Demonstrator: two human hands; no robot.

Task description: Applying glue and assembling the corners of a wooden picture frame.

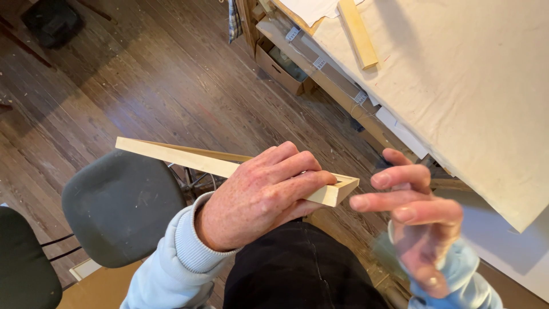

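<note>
The left hand (263, 194) is wrapped around a long pale wooden bar (183, 157), fingers curled over the top and closed on it close to its right end, where the wood is cut at a slant (338, 191). The bar is held in the air over the person's lap, running from that cut end leftward and a little farther away, out above a dark grey padded chair seat (117, 206). The right hand (414, 220) hangs just to the right of the cut end, blurred, its fingers loosely spread and pointing toward the wood; it holds nothing and does not seem to touch the bar, though the blur makes that hard to settle. Judging by its thin section and light colour, the bar is probably light and stiff, easy to lift with one hand, but with so much length sticking out to the left it would tend to dip there, so a grip nearer the middle would balance it better. The bare wood looks dry and not slippery; the slanted tip comes to a thin edge that could chip if knocked. To the far right stands a table draped in cream cloth (474, 97), with another short wooden strip (358, 31) lying on it. Below is a dark plank floor (143, 80).
</note>
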